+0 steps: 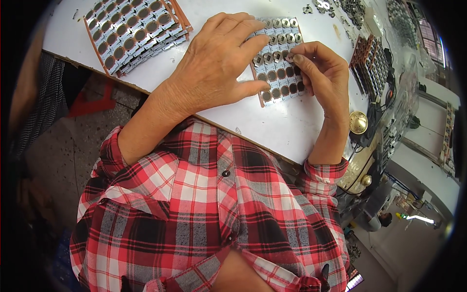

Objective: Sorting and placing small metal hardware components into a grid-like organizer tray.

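Observation:
A panel of small pale circuit boards (271, 100) with brown edge strips lies on the white table in front of me. Shiny metal clips (266, 59) cover the round pads in its far rows; the near rows show bare dark discs. Across the panel's left edge rests my left hand (211, 65), palm down, fingers spread and thumb stretched out, holding nothing. Over the panel's right side, my right hand (325, 73) pinches a small metal clip between thumb and forefinger, level with the middle rows. The fingertips partly hide that clip.
A fanned stack of similar panels (129, 34) sits at the far left of the table (258, 129). Loose metal clips (323, 6) lie at the back right. Another panel stack (372, 65), a gold dome (358, 122) and cables stand at right. A person (382, 221) appears in the background.

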A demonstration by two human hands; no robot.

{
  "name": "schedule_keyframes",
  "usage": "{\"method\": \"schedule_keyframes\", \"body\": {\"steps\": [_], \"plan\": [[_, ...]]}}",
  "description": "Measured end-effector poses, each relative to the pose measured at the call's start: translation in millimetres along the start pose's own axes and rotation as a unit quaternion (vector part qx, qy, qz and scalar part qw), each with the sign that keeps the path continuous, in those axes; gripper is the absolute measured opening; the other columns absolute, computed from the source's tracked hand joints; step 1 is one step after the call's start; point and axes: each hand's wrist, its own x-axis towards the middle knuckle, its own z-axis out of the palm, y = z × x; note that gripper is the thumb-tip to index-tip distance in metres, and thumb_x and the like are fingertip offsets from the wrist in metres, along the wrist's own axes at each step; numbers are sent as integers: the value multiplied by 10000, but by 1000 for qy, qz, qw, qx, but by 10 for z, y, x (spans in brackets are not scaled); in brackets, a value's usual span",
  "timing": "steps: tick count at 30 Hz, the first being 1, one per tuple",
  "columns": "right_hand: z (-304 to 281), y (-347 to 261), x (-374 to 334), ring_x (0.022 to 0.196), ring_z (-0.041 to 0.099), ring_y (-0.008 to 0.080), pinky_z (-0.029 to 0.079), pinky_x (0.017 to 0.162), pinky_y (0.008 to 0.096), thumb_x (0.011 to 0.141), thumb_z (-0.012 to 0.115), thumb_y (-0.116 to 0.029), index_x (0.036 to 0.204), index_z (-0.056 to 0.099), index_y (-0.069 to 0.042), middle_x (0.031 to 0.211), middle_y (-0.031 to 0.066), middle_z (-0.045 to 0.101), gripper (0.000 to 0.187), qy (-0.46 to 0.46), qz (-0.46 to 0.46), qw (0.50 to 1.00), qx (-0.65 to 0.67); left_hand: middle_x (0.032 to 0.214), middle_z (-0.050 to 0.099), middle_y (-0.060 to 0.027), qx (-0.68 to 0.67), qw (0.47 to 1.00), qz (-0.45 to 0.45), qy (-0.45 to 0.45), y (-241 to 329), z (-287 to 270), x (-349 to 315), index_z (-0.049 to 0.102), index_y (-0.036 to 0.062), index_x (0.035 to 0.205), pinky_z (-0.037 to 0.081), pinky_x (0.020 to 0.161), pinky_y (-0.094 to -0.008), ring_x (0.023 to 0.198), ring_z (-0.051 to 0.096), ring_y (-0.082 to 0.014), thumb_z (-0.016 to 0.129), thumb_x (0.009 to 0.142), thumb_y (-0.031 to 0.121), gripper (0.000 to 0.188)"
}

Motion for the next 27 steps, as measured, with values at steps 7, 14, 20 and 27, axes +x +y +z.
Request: {"method": "schedule_keyframes", "body": {"steps": [7,14,20,27], "plan": [[15,55,6,734,624,29,483,616,183,939,716,-9,1041,780,-4,852,14,744,120,-4,-24,999,36,1327,626,-160,-5,1000,3,4,2,0,7,668,40,1238,454,1069,-472,1282,563,-366,919,622,299,713],[69,-35,-14,739,639,46,505,641,203,923,716,14,1030,764,14,827,22,731,116,16,-21,1000,-5,1324,624,-162,17,1000,16,3,22,-27,39,668,51,1249,454,1064,-474,1273,564,-370,920,616,305,727],[90,44,-20,737,631,54,504,647,213,908,727,20,1013,756,6,827,3,704,109,38,-33,997,-55,1333,614,-171,33,998,40,-18,29,-35,37,691,96,1256,445,1065,-488,1290,546,-375,917,613,322,718],[54,210,18,775,636,39,482,664,179,931,728,12,1063,769,-15,874,-12,711,141,18,-117,992,-34,1336,614,-171,-3,1000,7,-5,32,8,10,708,90,1223,442,1064,-491,1292,545,-377,931,567,349,740]]}}
